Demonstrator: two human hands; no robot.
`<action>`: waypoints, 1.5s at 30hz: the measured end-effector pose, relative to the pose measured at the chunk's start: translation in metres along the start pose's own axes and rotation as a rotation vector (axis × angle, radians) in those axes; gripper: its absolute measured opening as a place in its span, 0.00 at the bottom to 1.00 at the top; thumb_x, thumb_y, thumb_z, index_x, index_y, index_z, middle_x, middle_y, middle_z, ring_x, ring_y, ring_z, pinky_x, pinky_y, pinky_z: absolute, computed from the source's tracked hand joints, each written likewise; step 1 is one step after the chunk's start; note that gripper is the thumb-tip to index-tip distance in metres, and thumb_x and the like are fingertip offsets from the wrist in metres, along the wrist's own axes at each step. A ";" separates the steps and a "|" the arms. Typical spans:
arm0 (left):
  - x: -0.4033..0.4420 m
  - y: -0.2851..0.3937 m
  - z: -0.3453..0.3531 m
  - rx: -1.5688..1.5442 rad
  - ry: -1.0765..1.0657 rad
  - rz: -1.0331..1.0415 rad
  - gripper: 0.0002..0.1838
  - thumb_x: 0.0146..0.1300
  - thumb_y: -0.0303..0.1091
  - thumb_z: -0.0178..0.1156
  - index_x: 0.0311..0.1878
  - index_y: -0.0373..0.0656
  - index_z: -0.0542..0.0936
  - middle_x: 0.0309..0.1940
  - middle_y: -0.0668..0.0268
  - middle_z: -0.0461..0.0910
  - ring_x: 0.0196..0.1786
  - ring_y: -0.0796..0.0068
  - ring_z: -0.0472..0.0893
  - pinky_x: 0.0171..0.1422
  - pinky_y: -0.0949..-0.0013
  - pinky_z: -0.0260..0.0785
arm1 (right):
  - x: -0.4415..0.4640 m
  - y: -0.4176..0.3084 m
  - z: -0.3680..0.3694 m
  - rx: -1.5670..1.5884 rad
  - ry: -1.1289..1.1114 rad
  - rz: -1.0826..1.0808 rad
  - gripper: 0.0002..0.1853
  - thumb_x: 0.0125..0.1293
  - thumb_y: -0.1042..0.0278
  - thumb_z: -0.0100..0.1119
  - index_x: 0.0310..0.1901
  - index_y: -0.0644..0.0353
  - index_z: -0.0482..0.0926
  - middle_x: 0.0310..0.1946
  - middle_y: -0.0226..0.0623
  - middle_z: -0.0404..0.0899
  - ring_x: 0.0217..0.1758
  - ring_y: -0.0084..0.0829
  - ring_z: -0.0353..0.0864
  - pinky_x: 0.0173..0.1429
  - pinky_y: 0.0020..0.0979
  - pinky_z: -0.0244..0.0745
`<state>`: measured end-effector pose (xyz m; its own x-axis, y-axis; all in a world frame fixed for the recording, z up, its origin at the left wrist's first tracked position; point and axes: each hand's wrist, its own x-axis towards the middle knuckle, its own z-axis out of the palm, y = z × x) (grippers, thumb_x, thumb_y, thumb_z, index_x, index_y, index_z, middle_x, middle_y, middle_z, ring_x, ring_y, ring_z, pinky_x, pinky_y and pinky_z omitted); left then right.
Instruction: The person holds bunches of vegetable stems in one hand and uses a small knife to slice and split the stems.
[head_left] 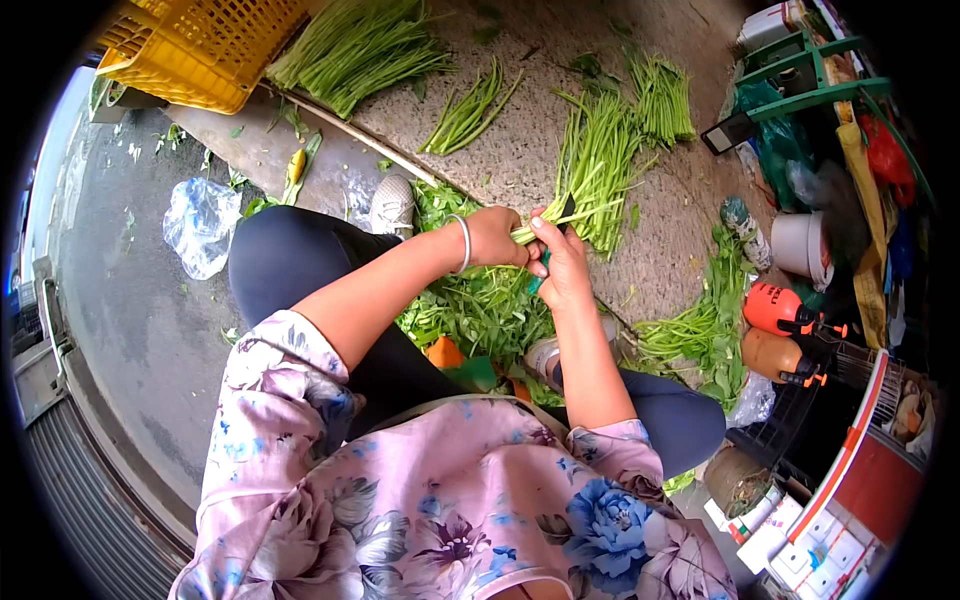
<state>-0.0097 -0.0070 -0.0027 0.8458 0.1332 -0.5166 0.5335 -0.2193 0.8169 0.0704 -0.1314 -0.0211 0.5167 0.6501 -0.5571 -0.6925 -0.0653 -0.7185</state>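
Looks like trimming to me: left hand (490, 238) has a snug grip on some green stalks (525, 235), up near the leafy heap (480, 312), right hand (562, 265) wrapped round what seems a small knife (569, 208). Next cut, I reckon, calls for lined-up stalks and a careful edge.

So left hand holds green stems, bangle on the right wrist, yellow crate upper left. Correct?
Wrong wrist: the head view shows the bangle on the left. Rest stands: left hand holds green stems, yellow crate upper left.
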 end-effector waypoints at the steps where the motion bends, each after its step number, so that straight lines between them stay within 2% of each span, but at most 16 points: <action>1: 0.000 -0.002 -0.003 0.005 0.006 0.001 0.18 0.46 0.37 0.62 0.37 0.32 0.75 0.28 0.56 0.78 0.31 0.68 0.78 0.39 0.67 0.69 | 0.004 -0.005 0.003 0.014 -0.018 0.001 0.15 0.53 0.66 0.62 0.40 0.58 0.71 0.23 0.26 0.69 0.19 0.15 0.67 0.15 0.16 0.54; 3: -0.002 -0.002 -0.012 -0.433 -0.125 -0.003 0.19 0.52 0.37 0.61 0.43 0.35 0.73 0.30 0.63 0.77 0.31 0.73 0.77 0.40 0.67 0.69 | 0.013 -0.013 0.008 0.034 -0.006 0.027 0.15 0.53 0.65 0.63 0.39 0.59 0.70 0.22 0.26 0.68 0.19 0.16 0.67 0.14 0.16 0.54; 5: -0.008 0.003 -0.031 -0.408 -0.194 0.006 0.20 0.56 0.39 0.59 0.47 0.35 0.70 0.31 0.66 0.75 0.34 0.76 0.76 0.41 0.66 0.69 | 0.026 -0.019 0.010 0.120 -0.056 0.087 0.14 0.53 0.64 0.62 0.36 0.59 0.69 0.22 0.28 0.68 0.19 0.17 0.68 0.14 0.17 0.55; 7: -0.020 0.022 -0.059 -0.340 -0.197 -0.143 0.23 0.56 0.41 0.60 0.48 0.32 0.70 0.35 0.61 0.77 0.39 0.73 0.76 0.44 0.66 0.69 | 0.036 -0.033 0.021 0.149 -0.088 0.099 0.12 0.54 0.64 0.61 0.32 0.59 0.68 0.23 0.31 0.69 0.18 0.17 0.67 0.13 0.16 0.55; 11: -0.019 0.014 -0.137 0.304 0.153 -0.015 0.26 0.55 0.42 0.60 0.54 0.36 0.70 0.42 0.54 0.77 0.44 0.66 0.76 0.47 0.67 0.69 | 0.076 -0.050 0.034 0.138 -0.047 0.128 0.11 0.53 0.66 0.61 0.29 0.59 0.68 0.22 0.31 0.67 0.17 0.17 0.63 0.12 0.16 0.53; 13: -0.016 -0.011 -0.179 0.312 0.262 0.002 0.26 0.54 0.42 0.60 0.53 0.37 0.70 0.40 0.57 0.77 0.40 0.70 0.77 0.42 0.70 0.70 | 0.113 -0.046 0.030 0.092 0.023 0.168 0.11 0.53 0.67 0.61 0.28 0.56 0.67 0.21 0.29 0.67 0.16 0.16 0.61 0.12 0.15 0.52; 15: -0.014 -0.035 -0.202 0.194 0.259 -0.190 0.26 0.54 0.41 0.61 0.53 0.37 0.70 0.37 0.61 0.78 0.36 0.74 0.77 0.36 0.72 0.71 | 0.146 -0.038 0.032 0.067 0.056 0.180 0.11 0.53 0.68 0.61 0.27 0.56 0.67 0.20 0.29 0.66 0.16 0.16 0.62 0.12 0.16 0.51; 21: 0.053 -0.142 -0.182 -0.181 0.330 -0.343 0.19 0.55 0.39 0.61 0.48 0.43 0.74 0.34 0.66 0.78 0.33 0.77 0.77 0.34 0.73 0.71 | 0.223 -0.015 0.052 -0.274 0.215 0.230 0.11 0.53 0.67 0.60 0.28 0.65 0.69 0.20 0.34 0.66 0.16 0.20 0.62 0.14 0.23 0.54; 27: 0.100 -0.151 -0.161 -0.297 0.417 -0.066 0.16 0.53 0.38 0.63 0.43 0.42 0.77 0.32 0.68 0.78 0.33 0.80 0.74 0.36 0.76 0.68 | 0.262 0.001 0.083 -0.600 0.324 0.276 0.14 0.50 0.67 0.64 0.26 0.67 0.70 0.15 0.35 0.69 0.13 0.22 0.64 0.15 0.23 0.57; 33: 0.127 -0.157 -0.153 -0.132 0.462 -0.063 0.12 0.51 0.34 0.65 0.38 0.39 0.78 0.29 0.67 0.78 0.31 0.80 0.74 0.38 0.75 0.68 | 0.267 0.011 0.096 -0.390 0.312 0.106 0.15 0.49 0.65 0.66 0.28 0.67 0.72 0.20 0.37 0.74 0.17 0.24 0.73 0.14 0.24 0.57; 35: 0.125 -0.152 -0.155 -0.114 0.457 -0.085 0.11 0.51 0.34 0.64 0.37 0.39 0.79 0.28 0.66 0.79 0.31 0.79 0.75 0.38 0.75 0.68 | 0.259 0.015 0.093 -0.445 0.258 0.056 0.16 0.51 0.67 0.64 0.34 0.70 0.71 0.22 0.39 0.75 0.21 0.26 0.77 0.17 0.24 0.61; 37: 0.125 -0.151 -0.154 -0.094 0.448 -0.104 0.11 0.52 0.34 0.64 0.36 0.39 0.79 0.27 0.65 0.79 0.30 0.79 0.75 0.38 0.74 0.68 | 0.249 0.022 0.096 -0.403 0.389 -0.108 0.14 0.53 0.69 0.62 0.35 0.68 0.70 0.27 0.39 0.75 0.22 0.23 0.75 0.20 0.21 0.60; 38: 0.125 -0.152 -0.155 -0.052 0.442 -0.095 0.10 0.52 0.34 0.63 0.35 0.39 0.79 0.27 0.64 0.79 0.30 0.79 0.76 0.38 0.75 0.69 | 0.245 0.026 0.095 -0.383 0.380 -0.145 0.20 0.53 0.71 0.61 0.43 0.74 0.66 0.26 0.42 0.76 0.25 0.27 0.77 0.29 0.25 0.70; 41: 0.123 -0.149 -0.155 0.031 0.425 -0.088 0.10 0.51 0.35 0.63 0.34 0.39 0.80 0.26 0.63 0.80 0.29 0.78 0.78 0.37 0.74 0.69 | 0.249 0.051 0.081 -0.427 0.363 -0.235 0.18 0.52 0.70 0.62 0.41 0.72 0.69 0.26 0.40 0.77 0.24 0.28 0.77 0.30 0.27 0.69; 42: 0.122 -0.147 -0.155 0.086 0.407 -0.092 0.10 0.51 0.35 0.63 0.33 0.40 0.80 0.26 0.63 0.80 0.29 0.77 0.78 0.38 0.73 0.69 | 0.258 0.063 0.070 -0.671 0.415 -0.261 0.16 0.51 0.67 0.63 0.37 0.67 0.73 0.27 0.38 0.77 0.24 0.31 0.76 0.31 0.29 0.69; 45: 0.121 -0.142 -0.154 0.198 0.363 -0.107 0.10 0.50 0.36 0.63 0.33 0.41 0.80 0.26 0.63 0.80 0.30 0.75 0.78 0.38 0.71 0.70 | 0.255 0.075 0.071 -0.658 0.412 -0.414 0.13 0.50 0.64 0.64 0.33 0.64 0.75 0.25 0.37 0.77 0.24 0.32 0.75 0.30 0.31 0.68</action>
<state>0.0174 0.1893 -0.1414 0.7514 0.4888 -0.4431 0.6371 -0.3628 0.6801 0.1147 0.0827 -0.1871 0.8906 0.4019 -0.2131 -0.0440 -0.3901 -0.9197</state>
